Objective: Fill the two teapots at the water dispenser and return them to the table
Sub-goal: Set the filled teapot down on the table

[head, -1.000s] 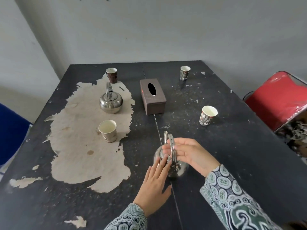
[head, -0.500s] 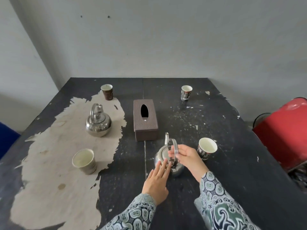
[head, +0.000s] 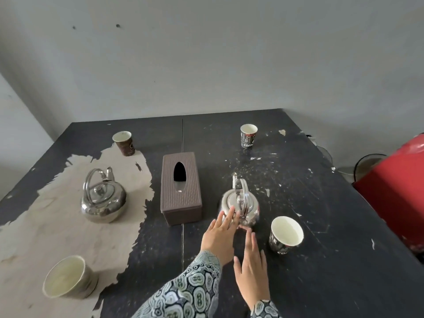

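Two shiny steel teapots stand on the black table. The right teapot sits right of the tissue box with its handle upright. My left hand lies flat with fingers apart, fingertips touching that teapot's near side. Just behind the teapot, my right hand is open above the table, holding nothing and apart from the pot. The left teapot stands on the worn pale patch of the table, far from both hands.
A brown tissue box stands between the teapots. Several paper cups are spread around: one close to the right of my hands, one near left, two at the back. A red chair is at the right.
My right hand has let go of the right teapot's handle and drawn back toward me. The left hand stays at the pot's side. The view has tilted up.
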Demonstrator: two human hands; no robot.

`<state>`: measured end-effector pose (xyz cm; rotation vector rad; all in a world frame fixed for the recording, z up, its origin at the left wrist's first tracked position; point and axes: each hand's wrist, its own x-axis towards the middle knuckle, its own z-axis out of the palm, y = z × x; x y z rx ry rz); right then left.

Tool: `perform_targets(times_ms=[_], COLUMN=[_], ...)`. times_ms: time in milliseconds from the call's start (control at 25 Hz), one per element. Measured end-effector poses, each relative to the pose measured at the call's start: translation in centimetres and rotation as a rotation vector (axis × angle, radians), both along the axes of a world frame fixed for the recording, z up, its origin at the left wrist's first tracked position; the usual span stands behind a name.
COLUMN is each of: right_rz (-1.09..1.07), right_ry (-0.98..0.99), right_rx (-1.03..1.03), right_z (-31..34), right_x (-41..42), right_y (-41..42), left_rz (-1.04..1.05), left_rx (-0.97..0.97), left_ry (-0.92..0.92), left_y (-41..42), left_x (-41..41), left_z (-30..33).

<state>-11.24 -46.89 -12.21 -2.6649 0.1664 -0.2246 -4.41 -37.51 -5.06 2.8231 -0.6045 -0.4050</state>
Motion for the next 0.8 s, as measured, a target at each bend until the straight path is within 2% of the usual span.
perform_targets(times_ms=[120, 440, 640, 800], right_rz=[0.013, -0.117, -0.217, -0.199], right_ry=[0.026, 0.077, -0.092, -0.108], right_rx=[-0.078, -0.152, -0.129, -0.241], right_z=[-0.7, -0.2, -1.3, -1.2], right_x=[1.8, 6.5, 7.5, 7.9], right_y=[0.3, 0.3, 0.3, 0.0], left_rz=[0.016, 0.017, -0.011, -0.049], left_rx=[-0.006, -0.062, -0.068, -0.073], left_ry=[-0.025, -0.109, -0.059, -0.033], left_y=[-1.5, -3.5, -5.2, -6.6], left_x=[2.8, 8.1, 11.3, 12.8], left_z=[-0.3, -2.1, -2.1, -1.8])
